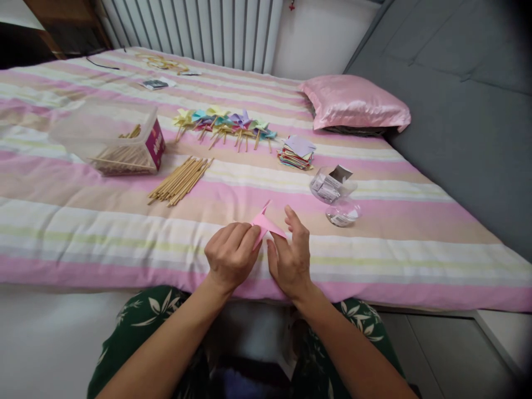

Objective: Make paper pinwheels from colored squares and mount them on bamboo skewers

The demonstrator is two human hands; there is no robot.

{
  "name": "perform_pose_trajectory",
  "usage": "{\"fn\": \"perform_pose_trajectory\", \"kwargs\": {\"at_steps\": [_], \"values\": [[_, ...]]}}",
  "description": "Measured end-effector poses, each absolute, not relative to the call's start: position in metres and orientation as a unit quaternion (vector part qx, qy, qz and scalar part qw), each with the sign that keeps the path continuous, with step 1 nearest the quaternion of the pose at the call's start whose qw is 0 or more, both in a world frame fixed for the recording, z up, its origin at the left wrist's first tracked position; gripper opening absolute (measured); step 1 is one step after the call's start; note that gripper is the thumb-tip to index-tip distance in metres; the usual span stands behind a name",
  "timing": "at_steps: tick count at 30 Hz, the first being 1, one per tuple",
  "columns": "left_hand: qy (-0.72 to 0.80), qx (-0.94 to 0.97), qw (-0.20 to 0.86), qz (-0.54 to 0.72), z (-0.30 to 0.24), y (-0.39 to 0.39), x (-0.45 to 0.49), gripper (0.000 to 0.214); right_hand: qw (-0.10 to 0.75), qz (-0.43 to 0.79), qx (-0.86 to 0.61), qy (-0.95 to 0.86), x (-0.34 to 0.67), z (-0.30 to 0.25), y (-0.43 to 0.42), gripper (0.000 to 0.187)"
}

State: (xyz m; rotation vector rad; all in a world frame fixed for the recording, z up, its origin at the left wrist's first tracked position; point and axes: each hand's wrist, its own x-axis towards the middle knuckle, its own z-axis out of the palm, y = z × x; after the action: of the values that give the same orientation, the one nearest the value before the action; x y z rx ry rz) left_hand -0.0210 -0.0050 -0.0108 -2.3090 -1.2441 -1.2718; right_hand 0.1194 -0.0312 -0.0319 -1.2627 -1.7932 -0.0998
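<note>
Head view. Found left hand [231, 256] and right hand [291, 260] close together over the near edge of the bed [83, 221], just above a striped pink, white and yellow cover. Recorded left grip clenched, fingers curled and pinching the left side of a folded pink paper [268, 223]. Recorded right grip grasping the same paper at its right corner, thumb low and forefinger raised beside it. Located paper between the two hands, held slightly off the cover, one point tilted up and away. Cannot tell how many folds. Noted a loose bundle of sticks [180, 180] lying on the cover, well apart from the hands to the left and further back. Noted a clear box [112, 141] with a magenta label beyond that, more sticks inside. Logged a row of pinwheels [226, 123] in mixed colours further back, laid flat side by side. Logged a stack [296, 152] of coloured squares right of the row, and a clear bag [334, 191] of small items near the right hand, contents too small to tell. Observed a pink pillow [355, 102] at the far right by a grey headboard [457, 111], and a radiator [199, 27] behind the bed. Observed green leaf-print clothing at the bottom of the frame.
</note>
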Motion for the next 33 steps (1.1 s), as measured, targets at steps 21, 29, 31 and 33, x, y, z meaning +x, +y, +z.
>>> {"fn": "perform_pose_trajectory", "kwargs": {"at_steps": [21,29,31,33], "values": [[-0.524,-0.466,-0.42,-0.576,-0.001,0.007,-0.019,0.011,0.499,-0.093,-0.521,-0.686,0.119,-0.023,-0.037,0.045],[-0.435,-0.279,-0.651,-0.556,0.003,0.013,-0.022,0.019,0.524,-0.069,-0.493,-0.691,0.117,-0.024,-0.041,0.024],[-0.429,-0.276,-0.66,-0.551,0.004,0.012,-0.02,0.019,0.526,-0.072,-0.496,-0.687,0.117,-0.023,-0.041,0.024],[-0.418,-0.274,-0.67,-0.549,0.005,0.01,-0.019,0.018,0.526,-0.064,-0.503,-0.683,0.117,-0.021,-0.039,0.023]]}}
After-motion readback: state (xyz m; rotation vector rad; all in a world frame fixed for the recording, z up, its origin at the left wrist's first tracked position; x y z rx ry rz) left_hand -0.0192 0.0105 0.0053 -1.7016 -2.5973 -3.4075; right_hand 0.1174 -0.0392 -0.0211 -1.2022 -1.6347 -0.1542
